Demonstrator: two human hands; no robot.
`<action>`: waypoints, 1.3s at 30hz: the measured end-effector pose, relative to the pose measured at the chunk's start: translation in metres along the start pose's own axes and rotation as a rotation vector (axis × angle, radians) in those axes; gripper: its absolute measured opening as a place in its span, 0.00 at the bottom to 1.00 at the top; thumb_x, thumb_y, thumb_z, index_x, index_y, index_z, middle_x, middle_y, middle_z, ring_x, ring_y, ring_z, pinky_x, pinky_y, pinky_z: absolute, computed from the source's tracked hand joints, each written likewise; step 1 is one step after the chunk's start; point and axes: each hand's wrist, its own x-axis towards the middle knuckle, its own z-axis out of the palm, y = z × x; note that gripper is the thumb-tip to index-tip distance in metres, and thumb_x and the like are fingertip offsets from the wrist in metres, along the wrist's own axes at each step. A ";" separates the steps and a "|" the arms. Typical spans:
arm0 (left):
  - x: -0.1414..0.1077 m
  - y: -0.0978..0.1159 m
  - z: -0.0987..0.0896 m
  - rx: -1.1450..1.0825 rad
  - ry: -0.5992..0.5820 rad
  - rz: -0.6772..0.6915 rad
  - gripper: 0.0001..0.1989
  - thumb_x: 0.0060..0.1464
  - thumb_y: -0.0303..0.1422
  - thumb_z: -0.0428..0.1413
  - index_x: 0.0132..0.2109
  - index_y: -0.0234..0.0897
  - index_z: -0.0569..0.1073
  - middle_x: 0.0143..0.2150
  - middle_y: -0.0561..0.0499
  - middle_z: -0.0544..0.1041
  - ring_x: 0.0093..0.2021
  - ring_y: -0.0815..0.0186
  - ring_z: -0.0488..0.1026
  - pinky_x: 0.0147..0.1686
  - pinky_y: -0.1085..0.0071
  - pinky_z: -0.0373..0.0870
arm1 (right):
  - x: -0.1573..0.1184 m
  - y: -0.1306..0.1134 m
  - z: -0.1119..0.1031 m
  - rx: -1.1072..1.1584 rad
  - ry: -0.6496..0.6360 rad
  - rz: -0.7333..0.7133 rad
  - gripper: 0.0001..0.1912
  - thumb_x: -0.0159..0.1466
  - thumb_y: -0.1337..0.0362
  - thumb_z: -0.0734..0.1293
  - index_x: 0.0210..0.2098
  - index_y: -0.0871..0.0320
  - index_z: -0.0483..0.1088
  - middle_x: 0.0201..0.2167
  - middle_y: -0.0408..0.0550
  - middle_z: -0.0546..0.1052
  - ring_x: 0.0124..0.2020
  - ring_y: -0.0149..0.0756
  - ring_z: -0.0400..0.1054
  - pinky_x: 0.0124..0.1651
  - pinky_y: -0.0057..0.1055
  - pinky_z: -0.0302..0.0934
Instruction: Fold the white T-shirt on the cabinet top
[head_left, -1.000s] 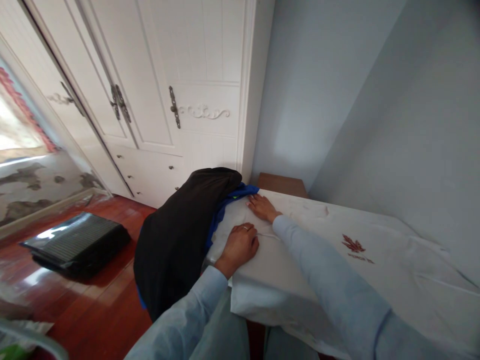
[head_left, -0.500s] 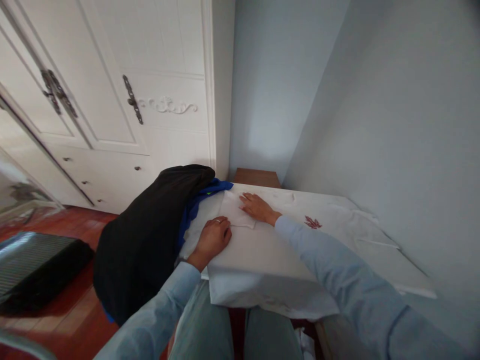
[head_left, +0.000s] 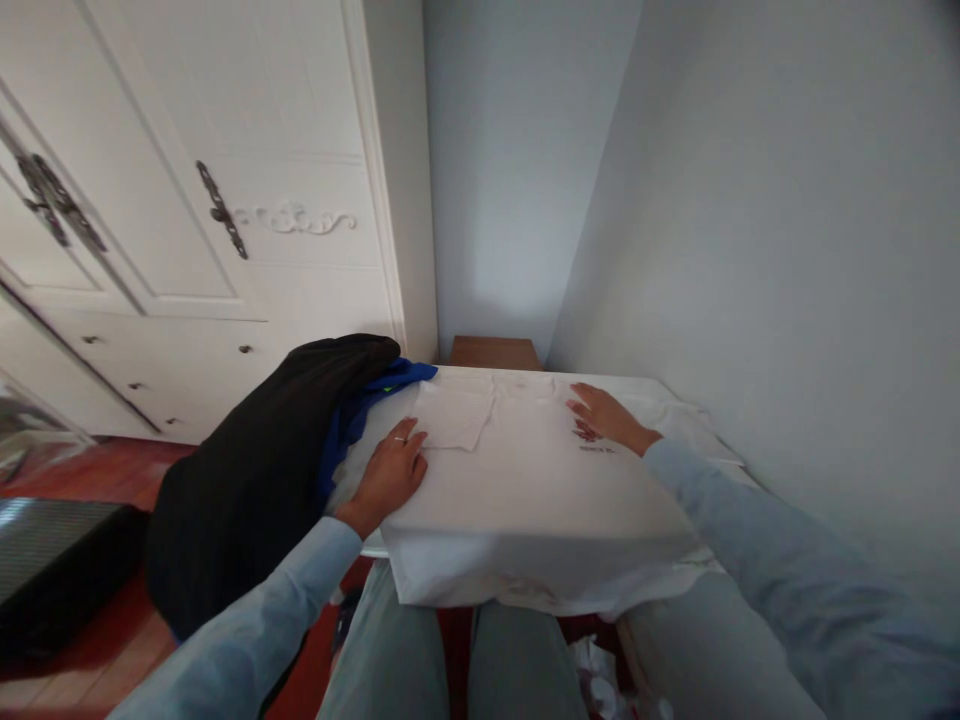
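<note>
A white shirt lies spread over a table, its near part hanging down over the front edge. A sleeve is laid across its left side. My left hand, with a ring on one finger, rests on the cloth at the sleeve's lower left corner, fingers slightly apart. My right hand lies with spread fingers on the shirt's right part, beside a dark red leaf print that it partly covers. Neither hand grips anything.
Dark clothing and blue cloth lie at the table's left. A white wardrobe stands behind them, and a brown box behind the table. The grey wall bounds the right side. A black striped object lies on the floor.
My right hand has moved right from the sleeve to the leaf print. The left hand stays near the sleeve's corner. The view has shifted right, and lettering below the print now shows.
</note>
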 end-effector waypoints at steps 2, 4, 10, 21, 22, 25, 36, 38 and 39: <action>0.004 0.004 -0.005 0.063 -0.054 0.036 0.21 0.60 0.25 0.48 0.58 0.30 0.74 0.69 0.32 0.66 0.71 0.50 0.60 0.67 0.53 0.62 | -0.024 0.037 -0.013 -0.026 0.013 0.131 0.29 0.72 0.55 0.57 0.66 0.63 0.63 0.69 0.60 0.66 0.71 0.46 0.58 0.73 0.45 0.50; 0.012 0.012 -0.011 0.138 -0.109 0.042 0.21 0.57 0.22 0.48 0.54 0.29 0.76 0.71 0.30 0.63 0.74 0.46 0.55 0.68 0.46 0.58 | -0.048 0.073 -0.029 -0.059 0.029 0.318 0.29 0.71 0.56 0.58 0.66 0.65 0.64 0.67 0.63 0.67 0.69 0.47 0.60 0.71 0.44 0.53; 0.062 0.078 -0.018 0.106 -0.216 0.144 0.21 0.53 0.21 0.51 0.54 0.25 0.75 0.73 0.25 0.56 0.76 0.41 0.44 0.69 0.42 0.51 | -0.097 0.135 -0.068 -0.099 -0.041 0.717 0.23 0.65 0.61 0.65 0.56 0.68 0.73 0.51 0.71 0.79 0.56 0.57 0.75 0.55 0.46 0.68; 0.150 0.257 0.053 -0.259 -0.377 0.519 0.28 0.69 0.44 0.44 0.67 0.30 0.62 0.75 0.32 0.56 0.76 0.48 0.45 0.71 0.50 0.50 | -0.107 0.134 -0.067 -0.100 -0.082 0.836 0.18 0.63 0.60 0.67 0.46 0.68 0.78 0.48 0.74 0.80 0.53 0.59 0.76 0.50 0.43 0.69; 0.155 0.267 0.059 -0.259 -0.388 0.524 0.29 0.69 0.45 0.43 0.68 0.29 0.62 0.75 0.32 0.55 0.77 0.48 0.44 0.71 0.50 0.49 | -0.107 0.134 -0.066 -0.100 -0.071 0.843 0.18 0.63 0.61 0.67 0.46 0.67 0.78 0.49 0.74 0.79 0.53 0.58 0.76 0.51 0.43 0.69; 0.165 0.287 0.073 -0.258 -0.394 0.533 0.30 0.69 0.47 0.42 0.67 0.30 0.62 0.75 0.32 0.56 0.76 0.48 0.46 0.70 0.50 0.49 | -0.107 0.134 -0.063 -0.083 -0.031 0.863 0.19 0.60 0.64 0.68 0.49 0.66 0.76 0.51 0.71 0.79 0.54 0.56 0.75 0.51 0.40 0.69; 0.162 0.288 0.096 -0.254 -0.321 0.552 0.33 0.68 0.51 0.43 0.71 0.36 0.61 0.74 0.33 0.58 0.74 0.44 0.51 0.70 0.46 0.46 | -0.099 0.134 -0.064 0.218 0.284 0.907 0.29 0.58 0.64 0.69 0.58 0.67 0.69 0.48 0.66 0.80 0.46 0.49 0.78 0.45 0.37 0.72; 0.161 0.289 0.095 -0.253 -0.307 0.545 0.32 0.68 0.51 0.43 0.71 0.37 0.61 0.74 0.35 0.59 0.74 0.45 0.52 0.70 0.46 0.47 | -0.093 0.126 -0.068 0.268 0.381 0.879 0.32 0.60 0.64 0.67 0.62 0.67 0.64 0.52 0.66 0.78 0.48 0.46 0.77 0.48 0.36 0.71; 0.161 0.289 0.095 -0.253 -0.302 0.543 0.32 0.68 0.51 0.43 0.71 0.38 0.61 0.74 0.35 0.59 0.74 0.46 0.53 0.70 0.47 0.47 | -0.090 0.120 -0.069 0.286 0.429 0.848 0.33 0.60 0.64 0.66 0.63 0.66 0.62 0.54 0.66 0.77 0.50 0.45 0.76 0.50 0.37 0.71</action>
